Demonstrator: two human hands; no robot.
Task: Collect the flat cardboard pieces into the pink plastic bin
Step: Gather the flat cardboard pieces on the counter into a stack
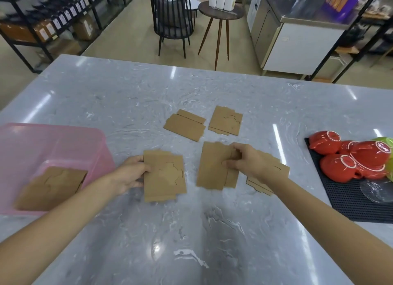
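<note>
The pink plastic bin [70, 140] stands at the left on the marble counter, with one flat cardboard piece [51, 188] lying inside it. My left hand [129, 174] grips the left edge of a cardboard piece [164, 176] just right of the bin. My right hand [244, 161] pinches the right side of another cardboard piece [212, 165]. Under my right wrist lies a further piece [265, 182], partly hidden. Two more flat pieces rest farther back: one [185, 125] on the left, one [225, 121] on the right.
A black perforated mat [348, 202] at the right edge carries several upturned red cups [348, 159], a green one and a clear glass dish [376, 191]. Beyond the counter stand a black chair [172, 19], a round side table [221, 12] and shelving.
</note>
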